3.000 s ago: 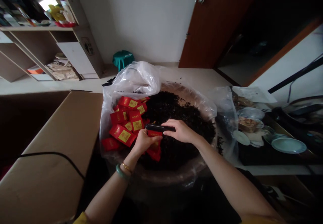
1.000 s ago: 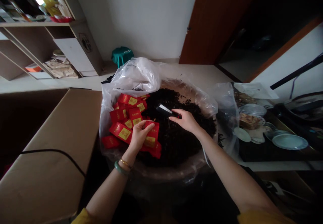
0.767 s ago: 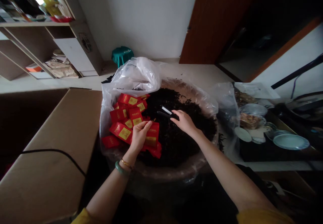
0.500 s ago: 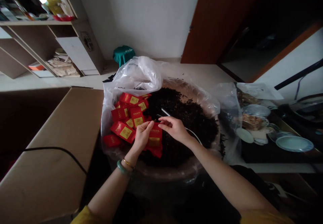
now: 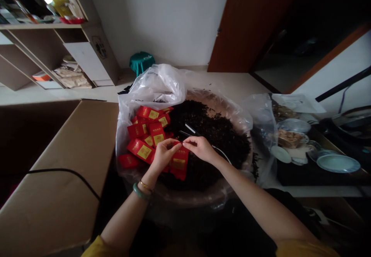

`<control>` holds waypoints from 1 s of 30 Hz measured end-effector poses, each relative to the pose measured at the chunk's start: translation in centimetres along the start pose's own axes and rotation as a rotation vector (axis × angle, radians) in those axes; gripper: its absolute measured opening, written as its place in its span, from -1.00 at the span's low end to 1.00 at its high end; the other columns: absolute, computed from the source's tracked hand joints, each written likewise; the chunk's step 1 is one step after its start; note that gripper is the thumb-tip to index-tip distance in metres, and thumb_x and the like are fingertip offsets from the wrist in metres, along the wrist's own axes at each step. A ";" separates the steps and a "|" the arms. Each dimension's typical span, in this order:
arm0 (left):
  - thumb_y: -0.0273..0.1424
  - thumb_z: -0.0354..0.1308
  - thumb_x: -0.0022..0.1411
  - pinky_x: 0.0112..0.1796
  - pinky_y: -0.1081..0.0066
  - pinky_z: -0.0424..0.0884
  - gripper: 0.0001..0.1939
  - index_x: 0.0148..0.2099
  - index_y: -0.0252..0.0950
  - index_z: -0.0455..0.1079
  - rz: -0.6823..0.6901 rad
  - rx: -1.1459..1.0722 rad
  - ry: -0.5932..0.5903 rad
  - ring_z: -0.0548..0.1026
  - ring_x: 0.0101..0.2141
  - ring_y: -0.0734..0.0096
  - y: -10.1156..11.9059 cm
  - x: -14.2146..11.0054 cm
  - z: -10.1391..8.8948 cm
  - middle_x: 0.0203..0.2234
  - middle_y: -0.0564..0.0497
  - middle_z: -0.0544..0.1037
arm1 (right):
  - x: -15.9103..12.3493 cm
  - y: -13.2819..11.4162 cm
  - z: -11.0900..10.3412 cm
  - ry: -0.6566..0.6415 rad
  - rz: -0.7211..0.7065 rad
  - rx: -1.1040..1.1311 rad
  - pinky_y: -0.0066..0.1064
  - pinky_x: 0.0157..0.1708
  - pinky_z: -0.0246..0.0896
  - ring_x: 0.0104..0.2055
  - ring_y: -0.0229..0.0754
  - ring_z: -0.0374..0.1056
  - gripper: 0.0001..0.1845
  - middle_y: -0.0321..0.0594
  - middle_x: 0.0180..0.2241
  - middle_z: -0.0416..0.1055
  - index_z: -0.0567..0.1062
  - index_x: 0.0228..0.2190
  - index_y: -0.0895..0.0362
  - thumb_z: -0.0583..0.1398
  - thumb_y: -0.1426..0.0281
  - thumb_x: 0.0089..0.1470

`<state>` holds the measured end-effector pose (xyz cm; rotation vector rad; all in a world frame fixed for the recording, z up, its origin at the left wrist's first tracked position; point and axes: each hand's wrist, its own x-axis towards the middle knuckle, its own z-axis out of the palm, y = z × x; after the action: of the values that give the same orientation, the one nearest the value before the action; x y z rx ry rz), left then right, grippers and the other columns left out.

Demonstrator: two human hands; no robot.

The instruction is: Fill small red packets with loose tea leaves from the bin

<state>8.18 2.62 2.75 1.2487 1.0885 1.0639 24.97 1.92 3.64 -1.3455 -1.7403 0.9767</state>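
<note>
A wide round tray (image 5: 203, 199) lined with clear plastic holds a heap of dark loose tea leaves (image 5: 214, 137). Several red and gold packets (image 5: 145, 133) are piled on its left side. My left hand (image 5: 164, 154) pinches the top of one red packet (image 5: 178, 160) held upright over the leaves. My right hand (image 5: 199, 148) pinches the same packet's top edge from the right. A black clamp-like sealer tool (image 5: 189, 130) with a white cord lies on the leaves just behind my hands.
An open cardboard box (image 5: 58, 164) with a black cable across it stands at the left. At the right a dark tray (image 5: 304, 172) carries plates and bowls. Shelves (image 5: 43, 56), a green stool (image 5: 140, 62) and a brown door (image 5: 246, 21) are behind.
My right hand has laid the black sealer tool down on the leaves and come left to the packet. Both hands now pinch the packet's top; my left hand kept hold throughout.
</note>
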 end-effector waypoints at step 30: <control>-0.47 0.12 0.14 0.25 -0.03 -0.12 -0.35 0.28 -0.30 0.11 0.488 0.562 0.726 -0.13 0.31 0.00 -0.9 2.2 -4.5 0.32 -0.19 -0.01 | -3.0 0.1 5.6 -0.291 0.080 -0.708 -0.26 -0.31 0.31 -0.05 0.07 0.32 -0.42 -0.02 -0.07 0.36 0.37 -0.03 0.16 0.29 0.22 -0.09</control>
<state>4.13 5.55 1.66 1.6765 1.7689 1.7389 20.70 -1.73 0.71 -1.7751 -2.4081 0.6305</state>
